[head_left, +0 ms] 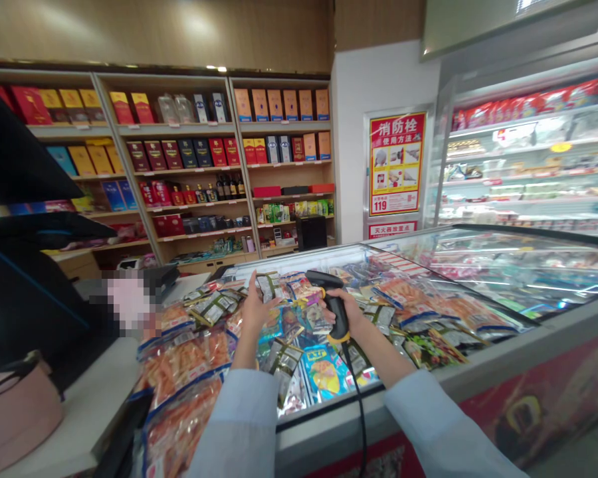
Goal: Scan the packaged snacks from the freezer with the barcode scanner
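Note:
A black and yellow barcode scanner (336, 312) is gripped in my right hand (351, 311), its head tilted to the left and its cord hanging down over the case's front edge. My left hand (255, 312) is raised to its left, fingers and thumb around a small green and clear packet (268, 285). A small purple and yellow packet (309, 299) shows just left of the scanner; whether my right fingers touch it I cannot tell. Beneath both hands many packaged foods lie on the glass top, among them a blue and yellow bag (323, 373) and green-edged packets (283, 358).
Clear bags of orange-brown food (179, 365) are heaped at the left. The freezer case (503, 348) extends right. A counter (92, 418) with a pink container (20, 415) and dark screens stands left. Boxed goods fill the back shelves (192, 169); a lit cooler (533, 159) stands right.

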Demonstrator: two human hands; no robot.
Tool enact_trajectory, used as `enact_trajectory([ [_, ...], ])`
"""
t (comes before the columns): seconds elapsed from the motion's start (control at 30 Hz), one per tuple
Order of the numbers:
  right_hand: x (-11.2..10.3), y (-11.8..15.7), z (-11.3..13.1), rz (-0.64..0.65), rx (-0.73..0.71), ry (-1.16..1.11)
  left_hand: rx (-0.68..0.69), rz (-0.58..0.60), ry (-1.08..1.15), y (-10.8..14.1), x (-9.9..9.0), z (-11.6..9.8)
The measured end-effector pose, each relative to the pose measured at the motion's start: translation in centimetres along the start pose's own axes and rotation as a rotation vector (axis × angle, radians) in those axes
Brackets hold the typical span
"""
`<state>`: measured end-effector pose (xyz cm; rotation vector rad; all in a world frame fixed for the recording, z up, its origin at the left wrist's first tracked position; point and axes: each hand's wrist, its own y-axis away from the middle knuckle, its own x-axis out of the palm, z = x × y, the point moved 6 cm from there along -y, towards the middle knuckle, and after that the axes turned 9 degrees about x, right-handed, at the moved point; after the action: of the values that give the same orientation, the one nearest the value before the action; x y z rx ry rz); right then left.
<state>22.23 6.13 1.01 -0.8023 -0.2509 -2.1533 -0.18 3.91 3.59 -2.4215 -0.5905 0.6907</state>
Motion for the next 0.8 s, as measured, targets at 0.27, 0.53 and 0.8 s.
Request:
enact_trajectory([
  [0.27,-1.9,1.7,3.7,-0.086,-0.253,-0.23,0.11,0.23,0.145,1.4,6.4,-2.6],
  [0.53,-3.2,2.4,4.1,-0.236,-0.338,-0.3,0.169,0.716,-0.104,5.1,12.0,-3.4],
  [0.8,-4.8,2.1,3.2,-0.4,-0.312,-0.423,0.297,0.762,-0.389,6.0,12.5,-3.6],
])
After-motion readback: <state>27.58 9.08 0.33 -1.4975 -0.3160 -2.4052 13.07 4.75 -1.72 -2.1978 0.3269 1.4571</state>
